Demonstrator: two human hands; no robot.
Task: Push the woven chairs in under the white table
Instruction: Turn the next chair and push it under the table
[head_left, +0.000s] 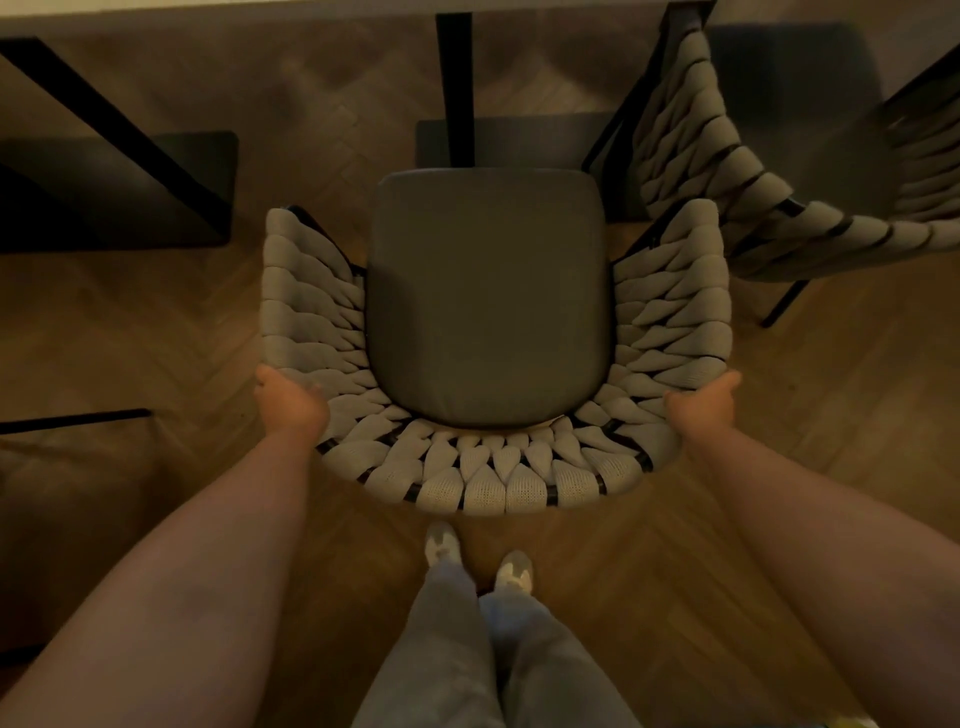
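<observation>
A woven chair (493, 483) with a curved pale rope back and a grey seat cushion (488, 296) stands directly below me on the wooden floor. My left hand (291, 397) grips the left side of its woven back. My right hand (704, 402) grips the right side. The white table's edge (260, 13) runs along the top of the view, with a black leg (456, 83) just beyond the seat's front. A second woven chair (727, 156) stands at the upper right, turned at an angle.
Black table legs (104, 124) and dark shadows lie at the upper left. A thin black bar (78, 418) crosses the floor at the left. My feet in light shoes (478, 558) stand right behind the chair. Herringbone wood floor surrounds everything.
</observation>
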